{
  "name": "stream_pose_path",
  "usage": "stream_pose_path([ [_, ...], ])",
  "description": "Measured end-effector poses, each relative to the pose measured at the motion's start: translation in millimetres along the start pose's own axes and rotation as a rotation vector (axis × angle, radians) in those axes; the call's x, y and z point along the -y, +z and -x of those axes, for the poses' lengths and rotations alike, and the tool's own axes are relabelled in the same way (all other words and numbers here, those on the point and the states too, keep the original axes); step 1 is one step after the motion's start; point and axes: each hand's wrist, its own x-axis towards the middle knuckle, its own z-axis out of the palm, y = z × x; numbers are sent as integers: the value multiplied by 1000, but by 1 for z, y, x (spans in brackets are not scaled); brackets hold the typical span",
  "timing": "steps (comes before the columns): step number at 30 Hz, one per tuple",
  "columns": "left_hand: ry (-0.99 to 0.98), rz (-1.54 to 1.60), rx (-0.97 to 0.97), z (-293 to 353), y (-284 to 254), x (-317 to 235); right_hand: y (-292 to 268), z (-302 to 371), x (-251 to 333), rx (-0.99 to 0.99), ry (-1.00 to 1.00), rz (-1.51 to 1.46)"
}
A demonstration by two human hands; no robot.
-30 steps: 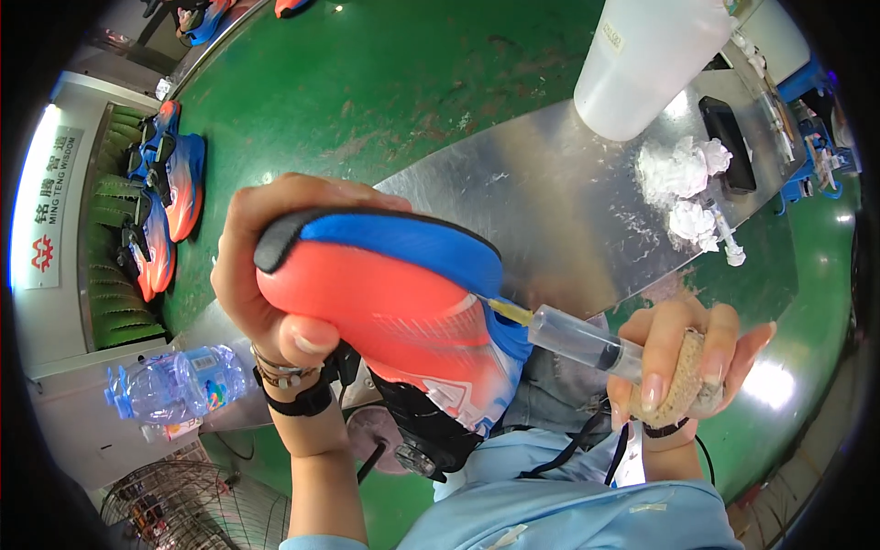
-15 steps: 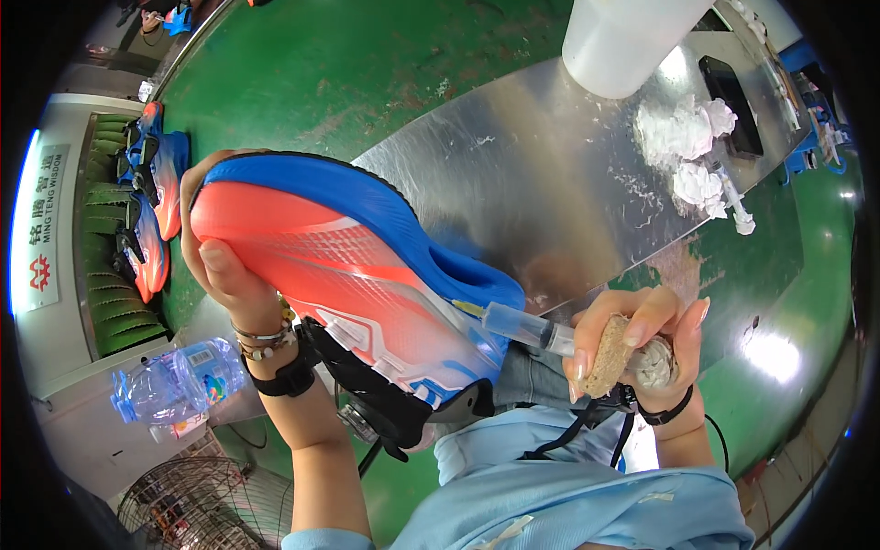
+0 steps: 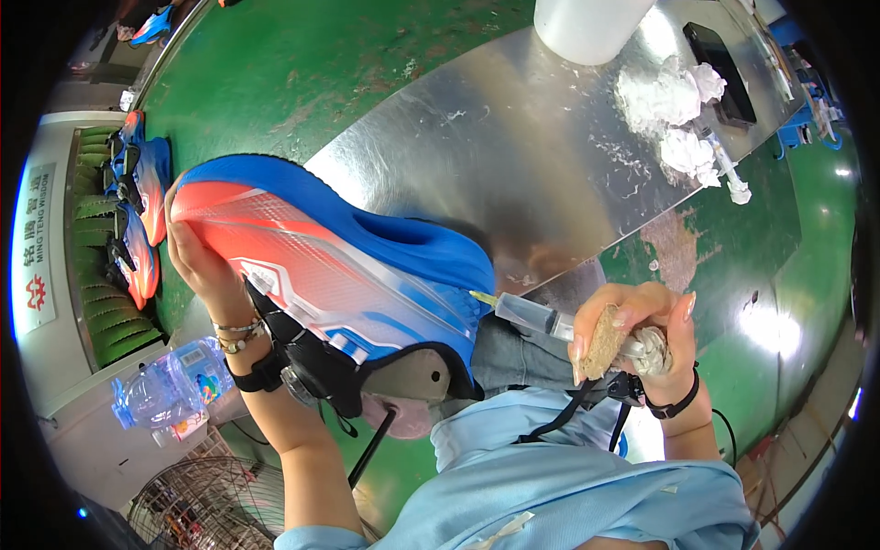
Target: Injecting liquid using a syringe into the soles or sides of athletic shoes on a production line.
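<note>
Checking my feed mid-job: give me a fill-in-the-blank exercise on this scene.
The left hand holds a red-and-blue ____.
The right hand holds a clear ____ with a yellow tip.
The white container stands on a ____ sheet.
The crumpled wads on it are coloured ____.
Missing words: shoe; syringe; metal; white.

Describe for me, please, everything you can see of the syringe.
The syringe has a clear, plastic-looking barrel, a dark stopper inside and a slim yellowish tip. It slants downward to the right, its rear gripped by the right hand beside a tan block. The tip is at the blue heel of the shoe; contact is unclear.
</note>
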Motion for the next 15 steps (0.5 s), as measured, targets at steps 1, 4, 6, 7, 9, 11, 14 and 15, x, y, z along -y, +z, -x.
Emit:
stream_pose_path([
  [1,2,26,-1,2,2,0,-2,0,-1,5,-21,1],
  [4,-34,-19,16,9,-10,7,-2,-1,-6,-4,-56,-21],
  [6,-90,-43,76,16,-32,23,-1,-2,-7,-25,-71,-39],
  [7,-170,-41,52,18,-35,23,0,-5,-7,-31,-73,-60],
  [9,-247,-21,18,24,-39,27,4,-9,-8,-32,-96,-114],
  [11,-371,-80,-31,35,-37,21,1,-18,-15,21,-173,32],
  [14,-465,47,-66,56,-44,21,10,-25,-22,44,-237,102],
  [15,-555,24,-52,67,-60,22,14,-27,-20,17,-223,127],
])
